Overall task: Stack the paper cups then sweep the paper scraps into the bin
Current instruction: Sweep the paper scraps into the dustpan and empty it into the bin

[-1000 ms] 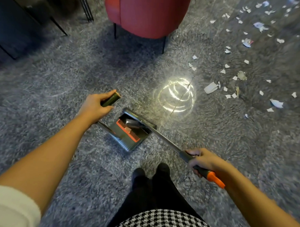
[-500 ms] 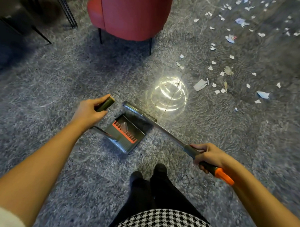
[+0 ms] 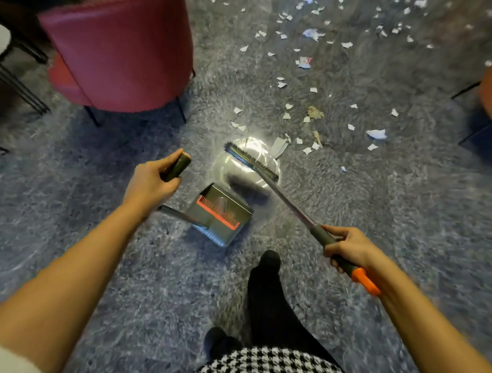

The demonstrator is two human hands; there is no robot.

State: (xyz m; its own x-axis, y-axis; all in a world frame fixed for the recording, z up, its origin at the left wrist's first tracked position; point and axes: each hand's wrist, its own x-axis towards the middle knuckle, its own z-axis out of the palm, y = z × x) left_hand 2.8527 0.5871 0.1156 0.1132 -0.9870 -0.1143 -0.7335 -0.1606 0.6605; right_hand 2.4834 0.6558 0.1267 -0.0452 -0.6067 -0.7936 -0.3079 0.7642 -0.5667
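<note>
Loose scraps [image 3: 307, 150] scattered on floor [image 3: 377, 213] beyond broom [image 3: 254, 164] head: light, flimsy, easily flicked away, so low slow strokes advised. Broom grip clamped in right hand [image 3: 348, 250]; dustpan [image 3: 221, 216] handle gripped by left hand [image 3: 153, 181].

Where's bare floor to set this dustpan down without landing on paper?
Bare floor lies left of the left hand, this side of the red chair, and right of the broom handle past the right hand. Paper scraps crowd the floor beyond the broom head, toward the top right.

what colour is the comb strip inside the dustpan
Orange-red, on the grey dustpan; the head view shows the comb strip best.
</note>
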